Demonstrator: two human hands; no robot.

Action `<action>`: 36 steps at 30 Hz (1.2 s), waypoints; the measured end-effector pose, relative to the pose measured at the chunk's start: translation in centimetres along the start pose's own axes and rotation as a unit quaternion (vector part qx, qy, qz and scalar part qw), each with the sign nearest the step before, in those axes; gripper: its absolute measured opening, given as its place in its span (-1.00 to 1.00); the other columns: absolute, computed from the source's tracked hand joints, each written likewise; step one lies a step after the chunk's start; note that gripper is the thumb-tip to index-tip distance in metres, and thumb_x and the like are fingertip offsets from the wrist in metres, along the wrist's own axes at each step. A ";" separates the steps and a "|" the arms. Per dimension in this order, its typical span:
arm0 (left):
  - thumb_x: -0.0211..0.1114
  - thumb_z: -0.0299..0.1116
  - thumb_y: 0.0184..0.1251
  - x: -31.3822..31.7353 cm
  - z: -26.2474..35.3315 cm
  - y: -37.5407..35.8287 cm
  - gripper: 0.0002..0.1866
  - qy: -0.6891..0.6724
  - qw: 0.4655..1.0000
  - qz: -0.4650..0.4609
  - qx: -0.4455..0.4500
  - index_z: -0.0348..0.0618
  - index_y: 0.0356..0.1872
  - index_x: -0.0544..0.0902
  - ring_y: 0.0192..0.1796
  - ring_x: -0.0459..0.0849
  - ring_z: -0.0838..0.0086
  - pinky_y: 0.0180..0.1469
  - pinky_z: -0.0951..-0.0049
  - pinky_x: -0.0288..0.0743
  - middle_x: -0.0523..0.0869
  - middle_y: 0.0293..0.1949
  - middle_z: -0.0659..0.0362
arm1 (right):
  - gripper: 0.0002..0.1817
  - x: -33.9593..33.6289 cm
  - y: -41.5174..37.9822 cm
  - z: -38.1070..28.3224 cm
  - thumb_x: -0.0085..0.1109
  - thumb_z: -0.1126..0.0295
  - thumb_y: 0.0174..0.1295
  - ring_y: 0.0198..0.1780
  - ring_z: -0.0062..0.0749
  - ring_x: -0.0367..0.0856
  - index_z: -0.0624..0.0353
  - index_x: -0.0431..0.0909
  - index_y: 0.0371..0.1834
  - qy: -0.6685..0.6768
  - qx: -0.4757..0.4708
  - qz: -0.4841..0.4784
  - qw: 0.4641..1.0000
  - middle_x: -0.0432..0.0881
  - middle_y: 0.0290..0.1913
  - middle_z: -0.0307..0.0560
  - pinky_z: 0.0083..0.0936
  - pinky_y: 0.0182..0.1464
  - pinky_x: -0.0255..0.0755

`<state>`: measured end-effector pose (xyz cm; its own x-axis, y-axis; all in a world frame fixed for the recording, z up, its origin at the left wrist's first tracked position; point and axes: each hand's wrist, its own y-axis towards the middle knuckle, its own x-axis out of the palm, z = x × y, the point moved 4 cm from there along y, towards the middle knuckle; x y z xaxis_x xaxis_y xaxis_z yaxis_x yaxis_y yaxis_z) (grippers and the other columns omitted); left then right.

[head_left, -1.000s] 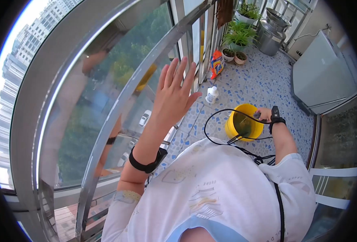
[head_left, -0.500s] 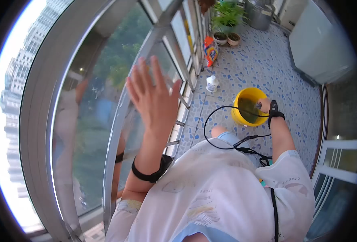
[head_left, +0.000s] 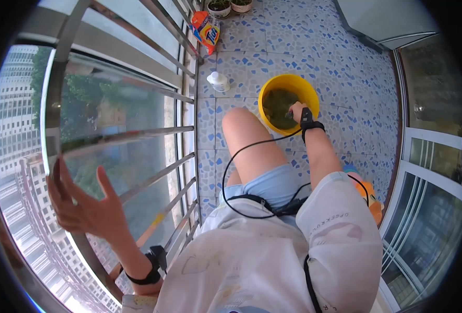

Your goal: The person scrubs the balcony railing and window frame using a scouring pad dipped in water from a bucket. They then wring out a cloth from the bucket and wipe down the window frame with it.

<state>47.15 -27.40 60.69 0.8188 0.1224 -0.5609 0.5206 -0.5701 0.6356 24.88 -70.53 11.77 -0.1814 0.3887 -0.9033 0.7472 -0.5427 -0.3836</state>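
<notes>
in the head view, tiled floor (head_left: 345, 83) runs between the yellow bucket (head_left: 308, 89) and the white bottle (head_left: 219, 82) to its left. the right hand (head_left: 298, 110) dips inside the bucket's near right rim, fingers narrowed on a small greyish thing (head_left: 290, 114), blurred. well left of the bucket, the left hand (head_left: 92, 211) spreads wide at the metal railing (head_left: 54, 122); contact is unclear.

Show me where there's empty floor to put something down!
Bare floor lies between the yellow bucket and the glass door. There's another patch between the orange bag and the pale appliance. It's crowded around the knee, with the bucket and black cable close.
</notes>
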 end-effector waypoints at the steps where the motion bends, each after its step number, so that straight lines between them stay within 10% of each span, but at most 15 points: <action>1: 0.16 0.27 0.26 0.4 0.0 -0.1 -0.34 0.039 0.999 -0.003 -0.008 0.22 0.31 0.44 0.24 0.38 0.25 0.20 0.11 0.20 0.41 0.30 0.21 | -0.70 -0.5 0.0 -1.1 0.15 0.52 0.07 0.01 0.00 0.60 -0.04 0.69 -0.13 0.000 0.013 -0.022 1.000 0.65 -0.09 0.01 -0.17 0.09 0.48; 11: 0.36 -0.05 0.27 0.6 -0.6 0.9 -0.47 0.083 0.992 0.046 0.084 -0.17 0.12 0.51 0.09 0.60 0.10 0.05 0.13 0.48 0.64 0.01 0.06 | -0.65 9.8 6.8 0.4 -0.07 0.46 0.18 0.11 -0.01 0.56 -0.01 0.64 -0.03 0.122 -0.003 -0.086 0.989 0.60 0.05 0.09 -0.24 0.19 0.43; 14: 0.34 -0.03 0.28 0.8 -2.1 -0.3 -0.43 0.149 0.987 0.010 0.052 -0.25 0.12 0.45 0.06 0.60 0.10 0.06 0.13 0.46 0.61 0.04 0.00 | -0.61 11.0 6.6 1.2 0.18 0.47 0.05 0.11 0.07 0.55 0.02 0.61 0.01 0.093 0.016 -0.178 0.980 0.58 0.05 0.16 -0.15 0.21 0.41; 20: 0.38 -0.09 0.20 0.6 -1.0 -1.1 -0.49 -0.018 0.995 -0.064 -0.078 -0.28 -0.03 0.45 0.19 0.44 0.05 0.17 0.10 0.25 0.53 0.11 -0.05 | -0.69 1.8 2.6 1.1 0.21 0.34 0.06 -0.07 0.27 0.56 0.02 0.56 -0.08 0.099 0.036 -0.083 0.991 0.57 -0.10 0.30 -0.01 -0.05 0.47; 21: 0.37 -0.11 0.21 -0.1 0.0 0.6 -0.38 -0.061 0.993 -0.094 -0.022 -0.34 0.09 0.32 0.27 0.27 0.10 0.24 0.10 0.15 0.28 0.28 -0.10 | -0.69 0.0 2.4 1.2 0.23 0.34 0.03 -0.12 0.25 0.58 0.08 0.55 -0.12 0.136 -0.014 -0.032 0.990 0.62 -0.20 0.25 -0.02 -0.09 0.49; 26: 0.37 -0.19 0.08 -1.8 0.3 1.3 -0.64 -0.135 0.964 -0.196 -0.122 -0.16 -0.17 0.55 0.36 0.16 -0.03 0.34 -0.03 -0.01 0.27 0.31 -0.11 | -0.62 -11.1 0.4 2.0 0.40 0.35 -0.10 -0.16 0.02 0.62 0.14 0.53 -0.18 0.180 0.045 -0.078 0.980 0.65 -0.27 0.06 -0.21 -0.12 0.49; 36: 0.38 -0.26 0.07 -6.7 -1.0 5.4 -0.43 -0.291 0.897 -0.318 -0.102 -0.14 0.16 0.47 0.40 0.16 -0.06 0.36 -0.04 0.07 0.16 0.38 -0.14 | -0.42 -30.6 -8.1 -4.4 0.42 0.50 -0.25 -0.10 0.07 0.55 0.14 0.35 -0.09 0.212 -0.061 0.015 0.975 0.56 -0.25 0.11 -0.17 -0.11 0.44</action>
<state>44.73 -30.43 68.39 0.1064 -0.1076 -0.9885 0.9193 -0.3682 0.1390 27.19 -74.74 43.32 0.1031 0.6605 -0.7437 0.8237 -0.4758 -0.3083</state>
